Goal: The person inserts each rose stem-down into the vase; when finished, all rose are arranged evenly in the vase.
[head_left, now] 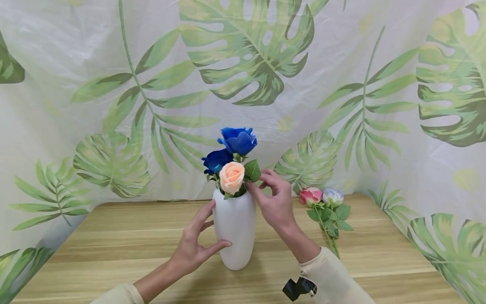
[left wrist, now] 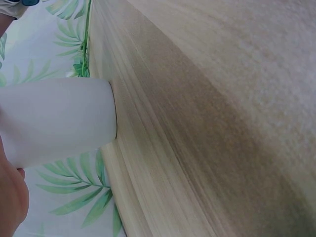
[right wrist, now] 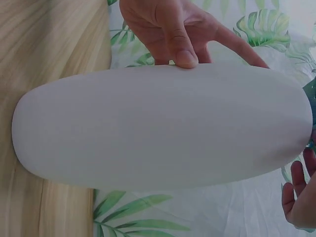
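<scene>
The left hand (head_left: 190,249) grasps a tall, rounded white vase (head_left: 237,223) on a wood-grain table (head_left: 144,223); the right hand (head_left: 277,202), its hold unclear, is by a green leaf (head_left: 252,170) at the vase's mouth, beside a peach rose (head_left: 232,177) and two blue roses (head_left: 239,141).

Pale cloth (head_left: 265,120) printed with monstera leaves (head_left: 247,42) and palm fronds (head_left: 161,76) hangs along a wood-grain tabletop's (head_left: 133,236) far, left and right sides.

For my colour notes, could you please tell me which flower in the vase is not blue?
The peach rose, lowest in the white vase; the upper flower and the left flower there are both deep blue.
</scene>
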Tool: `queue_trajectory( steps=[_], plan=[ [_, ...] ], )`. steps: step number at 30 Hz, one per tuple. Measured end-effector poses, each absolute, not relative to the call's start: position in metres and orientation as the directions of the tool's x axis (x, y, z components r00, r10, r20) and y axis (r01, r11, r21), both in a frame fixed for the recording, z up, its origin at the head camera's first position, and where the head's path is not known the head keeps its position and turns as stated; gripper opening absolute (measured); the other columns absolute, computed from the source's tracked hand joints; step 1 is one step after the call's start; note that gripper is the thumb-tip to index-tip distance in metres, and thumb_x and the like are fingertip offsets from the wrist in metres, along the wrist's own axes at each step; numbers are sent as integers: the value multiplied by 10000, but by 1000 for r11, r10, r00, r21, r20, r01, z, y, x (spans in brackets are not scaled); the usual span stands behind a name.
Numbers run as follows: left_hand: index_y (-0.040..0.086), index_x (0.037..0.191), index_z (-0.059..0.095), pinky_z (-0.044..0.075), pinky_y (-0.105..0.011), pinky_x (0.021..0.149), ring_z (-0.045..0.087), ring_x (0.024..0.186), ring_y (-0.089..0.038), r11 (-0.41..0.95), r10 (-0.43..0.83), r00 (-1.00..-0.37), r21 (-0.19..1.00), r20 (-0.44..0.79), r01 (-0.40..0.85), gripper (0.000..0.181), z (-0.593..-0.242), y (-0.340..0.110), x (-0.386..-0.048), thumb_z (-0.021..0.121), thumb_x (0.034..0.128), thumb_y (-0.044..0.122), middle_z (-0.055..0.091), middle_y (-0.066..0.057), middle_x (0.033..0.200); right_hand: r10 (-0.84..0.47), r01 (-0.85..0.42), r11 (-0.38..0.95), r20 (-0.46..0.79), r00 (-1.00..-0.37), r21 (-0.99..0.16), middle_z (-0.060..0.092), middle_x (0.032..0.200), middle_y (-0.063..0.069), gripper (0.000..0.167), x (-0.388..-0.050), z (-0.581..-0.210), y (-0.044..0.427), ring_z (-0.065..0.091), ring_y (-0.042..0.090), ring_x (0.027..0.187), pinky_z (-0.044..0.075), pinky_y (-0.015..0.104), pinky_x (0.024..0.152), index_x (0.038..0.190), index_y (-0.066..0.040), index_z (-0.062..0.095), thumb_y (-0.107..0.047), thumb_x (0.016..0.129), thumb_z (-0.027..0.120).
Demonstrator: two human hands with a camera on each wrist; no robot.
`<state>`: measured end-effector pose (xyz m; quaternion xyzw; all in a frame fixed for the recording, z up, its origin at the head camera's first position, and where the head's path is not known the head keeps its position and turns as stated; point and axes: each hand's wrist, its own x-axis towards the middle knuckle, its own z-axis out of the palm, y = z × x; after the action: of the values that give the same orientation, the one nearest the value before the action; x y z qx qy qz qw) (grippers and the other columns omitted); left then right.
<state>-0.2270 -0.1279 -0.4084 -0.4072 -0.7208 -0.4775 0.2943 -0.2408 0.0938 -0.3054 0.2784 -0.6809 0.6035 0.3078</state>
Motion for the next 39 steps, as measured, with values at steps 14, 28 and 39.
queue_trajectory(
  steps=[14, 28, 39],
  plan=[
    [-50, 1576, 325, 603, -299, 961, 486, 1376, -101, 201, 304, -498, 456, 812, 867, 1028, -409, -126, -229, 925, 743, 6, 415, -72, 1590, -174, -672, 145, 650, -740, -726, 704, 1158, 200, 314, -238, -300, 120, 656, 360, 1088, 573, 282, 846, 1259, 67, 681, 8, 952, 714],
    [-49, 1574, 330, 600, -278, 958, 493, 1365, -90, 210, 302, -492, 447, 816, 870, 1039, -409, -127, -227, 931, 728, -2, 418, -61, 1590, -233, -483, 302, 427, -873, -822, 746, 1063, 193, 451, -245, -325, 200, 713, 150, 939, 595, 225, 800, 1380, 20, 605, -35, 954, 741],
    [-30, 1585, 323, 590, -272, 974, 473, 1388, -82, 220, 300, -522, 474, 799, 853, 1055, -409, -127, -227, 924, 718, -40, 398, -30, 1606, -214, -224, 494, 133, -968, -840, 744, 998, 136, 457, -241, -361, 266, 724, 265, 872, 624, 383, 719, 1375, 83, 572, -73, 970, 715]
  ],
)
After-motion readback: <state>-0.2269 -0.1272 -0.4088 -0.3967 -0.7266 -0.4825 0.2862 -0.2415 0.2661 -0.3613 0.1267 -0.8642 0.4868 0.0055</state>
